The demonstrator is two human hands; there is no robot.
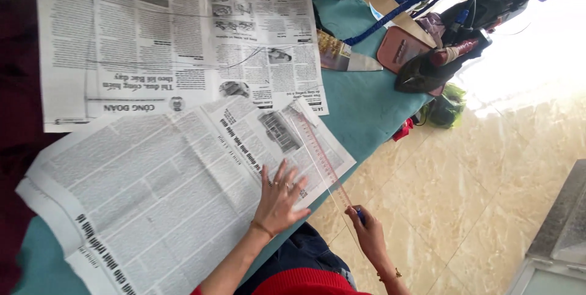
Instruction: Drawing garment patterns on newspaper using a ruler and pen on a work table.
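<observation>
Left hand (279, 200) flat, fingers spread, pressing newspaper (165, 191) on tabletop (360, 103); right hand (366, 231) gripping blue pen (359, 213) beside clear ruler (320, 158).

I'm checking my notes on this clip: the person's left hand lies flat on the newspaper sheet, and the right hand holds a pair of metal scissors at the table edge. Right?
Not quite. The head view shows the right hand holding a long clear plastic ruler with a blue pen, not scissors. The left hand does lie flat on the newspaper sheet at the edge of the teal-covered table.
</observation>
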